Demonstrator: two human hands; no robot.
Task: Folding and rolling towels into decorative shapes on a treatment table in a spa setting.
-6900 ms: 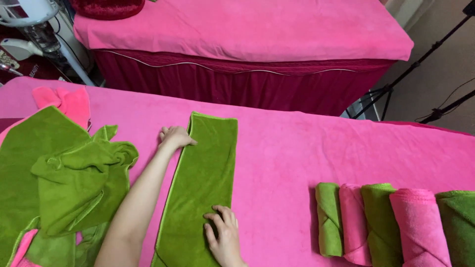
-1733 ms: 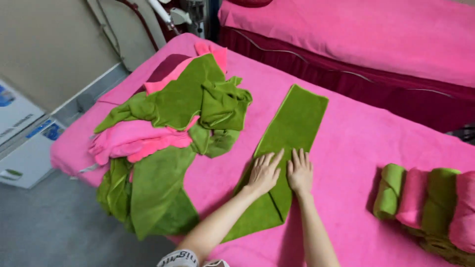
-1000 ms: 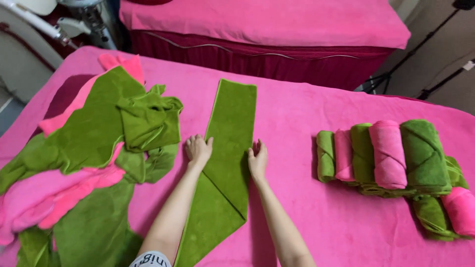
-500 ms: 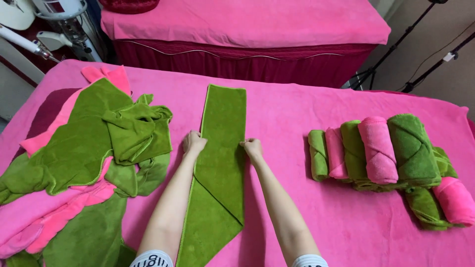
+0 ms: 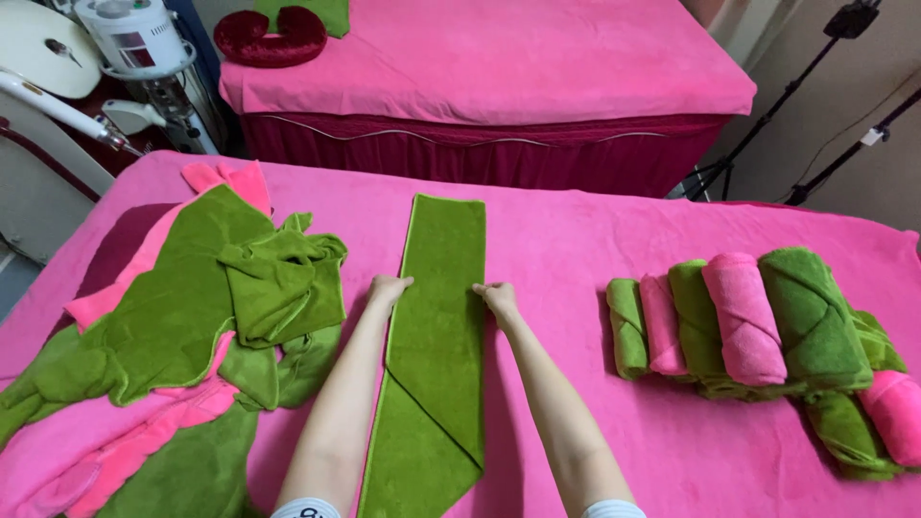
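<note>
Left hand [image 5: 389,290] and right hand [image 5: 496,295] are pinching the green towel strip's [image 5: 436,326] edges, fingers closed; keeping edges parallel toward 12 o'clock would help.

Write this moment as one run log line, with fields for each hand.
left hand: grips left edge of folded green towel | right hand: grips right edge | surface: pink bed cover

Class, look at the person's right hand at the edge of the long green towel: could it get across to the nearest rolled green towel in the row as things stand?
Probably yes. The right hand pinches the long green towel, and only bare pink bed cover separates it from the rolled green towel. It would first have to let go.
</note>
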